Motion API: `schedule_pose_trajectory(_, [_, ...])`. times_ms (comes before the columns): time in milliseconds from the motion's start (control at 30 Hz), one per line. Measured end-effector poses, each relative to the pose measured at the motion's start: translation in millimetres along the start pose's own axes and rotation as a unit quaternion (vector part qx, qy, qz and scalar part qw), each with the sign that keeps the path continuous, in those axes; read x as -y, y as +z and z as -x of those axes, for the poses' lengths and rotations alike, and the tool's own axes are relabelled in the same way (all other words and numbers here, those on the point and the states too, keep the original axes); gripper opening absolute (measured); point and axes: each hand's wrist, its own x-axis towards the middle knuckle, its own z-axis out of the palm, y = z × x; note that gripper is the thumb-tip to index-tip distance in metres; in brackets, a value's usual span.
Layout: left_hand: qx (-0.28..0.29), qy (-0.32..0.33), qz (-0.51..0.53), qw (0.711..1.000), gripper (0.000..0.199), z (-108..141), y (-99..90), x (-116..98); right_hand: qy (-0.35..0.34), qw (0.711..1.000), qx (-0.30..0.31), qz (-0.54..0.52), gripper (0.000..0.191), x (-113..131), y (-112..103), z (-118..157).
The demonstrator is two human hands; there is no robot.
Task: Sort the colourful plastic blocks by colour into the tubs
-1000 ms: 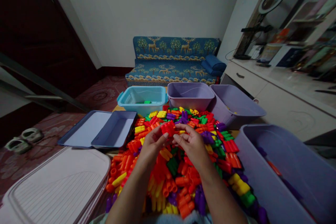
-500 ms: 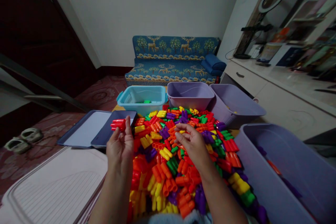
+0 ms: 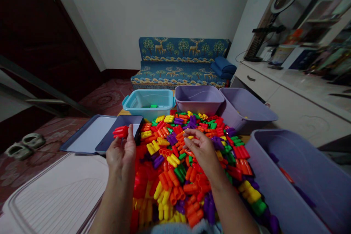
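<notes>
My left hand [image 3: 122, 153] holds a red plastic piece [image 3: 120, 132] made of joined tubes, gripped between thumb and fingers near the dark blue tray [image 3: 105, 145]. My right hand [image 3: 201, 150] hovers over the middle of a large heap of coloured tube pieces [image 3: 172, 160]. Its fingers are curled with the thumb near the forefinger, and whether something small sits between them is hard to tell against the orange pieces behind. Red, orange, yellow, green and purple pieces make up the heap.
Behind the heap stand a light blue bin [image 3: 149, 111] with a green piece inside and a purple bin [image 3: 200, 106]. Two more purple bins [image 3: 248, 124] [image 3: 287, 193] line the right side. A pale pink lid [image 3: 55, 193] lies at the left, and a patterned sofa [image 3: 181, 69] is beyond.
My left hand has moved slightly left and down with the red piece, which now lies over the dark blue tray. My right hand has barely moved.
</notes>
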Motion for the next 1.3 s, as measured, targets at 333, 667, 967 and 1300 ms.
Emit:
schedule_pose_trajectory(333, [-0.016,-0.014,-0.004,1.0,0.015,4,-0.8,-1,0.001,1.0,-0.001,0.0,0.033,-2,-1,0])
schedule_pose_trajectory(667, [-0.008,-0.018,-0.007,1.0,0.015,6,0.6,-1,0.002,1.0,0.0,0.001,0.033,0,0,0])
schedule_pose_trajectory(967, [0.004,-0.053,-0.016,0.998,0.033,19,6.7,-5,0.003,1.0,0.0,-0.003,0.035,2,-1,1])
schedule_pose_trajectory(1300, [0.072,-0.182,0.002,0.981,0.049,44,21.2,-1,0.002,1.0,-0.006,-0.006,0.035,-2,-2,0])
